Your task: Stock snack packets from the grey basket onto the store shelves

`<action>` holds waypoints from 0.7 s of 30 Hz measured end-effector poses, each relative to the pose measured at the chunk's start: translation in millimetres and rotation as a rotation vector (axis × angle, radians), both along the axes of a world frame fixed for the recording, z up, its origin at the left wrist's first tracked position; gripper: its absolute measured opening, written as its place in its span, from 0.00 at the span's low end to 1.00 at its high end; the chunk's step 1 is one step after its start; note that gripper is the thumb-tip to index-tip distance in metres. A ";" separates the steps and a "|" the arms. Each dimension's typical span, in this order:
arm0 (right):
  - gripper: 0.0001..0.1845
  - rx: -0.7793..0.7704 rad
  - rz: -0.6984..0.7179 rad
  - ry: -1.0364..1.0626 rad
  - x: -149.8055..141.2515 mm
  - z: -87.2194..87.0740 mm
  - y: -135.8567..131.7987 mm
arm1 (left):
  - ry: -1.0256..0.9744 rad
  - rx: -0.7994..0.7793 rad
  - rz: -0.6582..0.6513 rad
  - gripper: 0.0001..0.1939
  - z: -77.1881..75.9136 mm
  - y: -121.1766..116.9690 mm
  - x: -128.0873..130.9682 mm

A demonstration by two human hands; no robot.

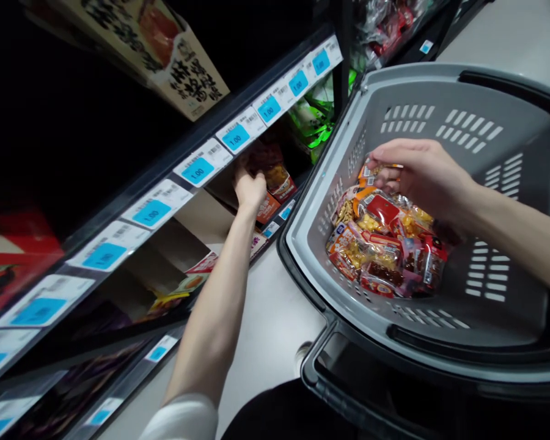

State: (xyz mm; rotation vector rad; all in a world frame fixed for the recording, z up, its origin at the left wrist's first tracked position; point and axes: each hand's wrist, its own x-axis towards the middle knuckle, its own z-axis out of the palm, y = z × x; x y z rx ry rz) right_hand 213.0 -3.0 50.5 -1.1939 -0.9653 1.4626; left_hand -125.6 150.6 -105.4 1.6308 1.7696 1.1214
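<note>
Left hand [251, 190], best kept low, reaches among boxes [279, 181]; right hand [417, 171] hovers over packets [381, 241]; both grips unclear.

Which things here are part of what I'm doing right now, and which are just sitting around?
In use:
bare left hand, at the orange-brown printed packages on the shelf
grey plastic basket with slotted walls
glossy red, orange and yellow packets inside it
bare right hand, over those packets

Just around:
tan carton with black lettering
bright green packets
white-and-blue price tags
</note>
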 end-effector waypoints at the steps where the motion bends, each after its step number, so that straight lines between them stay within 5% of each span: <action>1: 0.03 -0.015 -0.011 -0.021 0.1 -1.2 0.9 | 0.000 0.050 0.015 0.17 3.2 -2.8 3.2; 5: 0.02 -0.067 -0.048 -0.149 5.2 -17.7 8.6 | -0.168 0.187 -0.006 0.09 17.8 -15.9 24.1; 8: 0.08 0.028 0.049 -0.321 16.5 -40.8 18.5 | -0.358 0.192 -0.137 0.09 37.2 -34.2 47.2; 14: 0.28 0.268 0.404 -1.123 35.7 -70.8 28.8 | -0.333 0.433 -0.468 0.14 118.9 -100.6 94.7; 17: 0.26 0.314 0.519 -1.288 34.8 -75.4 27.5 | -0.197 0.491 -0.682 0.09 151.5 -131.0 111.4; 21: 0.12 0.369 0.718 -1.302 28.1 -83.1 19.9 | 0.084 0.350 -1.004 0.10 143.8 -151.0 124.4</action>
